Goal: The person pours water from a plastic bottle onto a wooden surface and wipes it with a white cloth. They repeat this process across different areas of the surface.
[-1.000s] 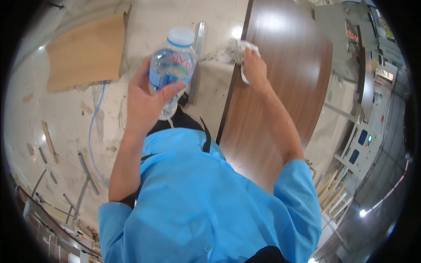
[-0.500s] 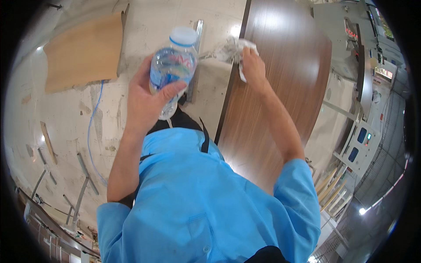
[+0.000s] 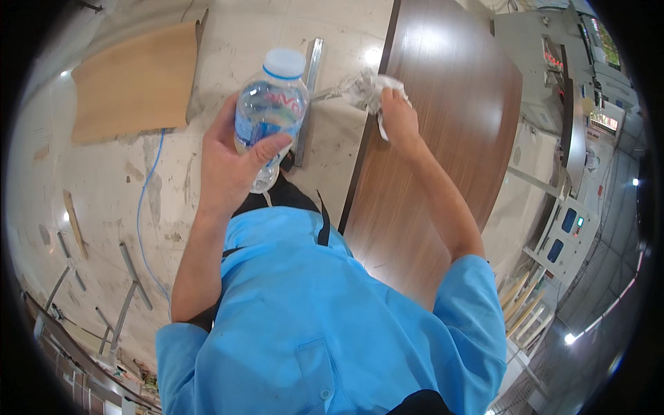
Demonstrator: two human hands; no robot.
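Note:
My left hand [image 3: 232, 155] is wrapped round a clear plastic bottle [image 3: 273, 111] with a white cap and a blue ring below it. The bottle is tilted slightly, cap end away from me, and has clear liquid in it. In my right hand [image 3: 400, 117] is a crumpled white cloth [image 3: 366, 91], pressed at the left edge of a dark brown wood-grain panel [image 3: 449, 124]. Part of the cloth hangs past that edge. My right fingertips are partly hidden by the cloth.
A brown sheet [image 3: 138, 83] lies at the upper left, with a blue hose [image 3: 143, 200] running from it over the stained floor [image 3: 187, 228]. A metal rail [image 3: 312, 69] is behind the bottle. To the right stands a machine with a control box [image 3: 564, 232]. Metal legs [image 3: 128, 304] show at lower left.
My right hand and the cloth have shifted slightly down along the panel's left edge, toward me. The bottle has barely moved in my left hand.

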